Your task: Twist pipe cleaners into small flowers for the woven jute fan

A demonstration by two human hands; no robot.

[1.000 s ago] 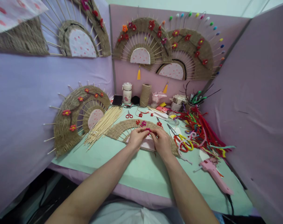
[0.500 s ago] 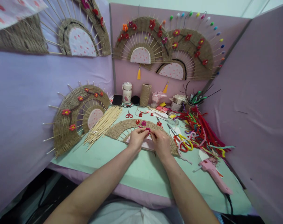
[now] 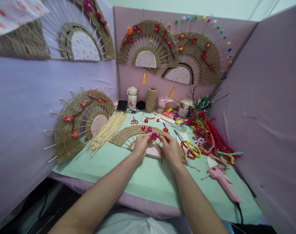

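Above the half-round twine fan [image 3: 123,134] on the table, a small magenta flower [image 3: 154,136], seemingly made of fuzzy pipe cleaner, is pinched in the fingertips of my left hand [image 3: 141,145]. My right hand [image 3: 171,149] has its thumb and fingers pinched together at the flower's right edge. Three more little flowers lie along the fan's upper band: a red flower [image 3: 143,128], a pink flower [image 3: 150,129] and another red flower [image 3: 166,130] to the right. The fan's dotted cloth centre [image 3: 154,150] is partly hidden behind my hands.
Thin wooden sticks [image 3: 109,131] lie to the left, with small red scissors [image 3: 134,121] behind. On the right are larger scissors [image 3: 190,149], a heap of pipe cleaners [image 3: 206,130] and a corded pink glue gun [image 3: 223,183]. A twine spool [image 3: 151,100] stands at the back.
My right fingers have shifted slightly right, away from my left fingertips. More of the magenta flower now shows between my hands. The whole view has moved a little.
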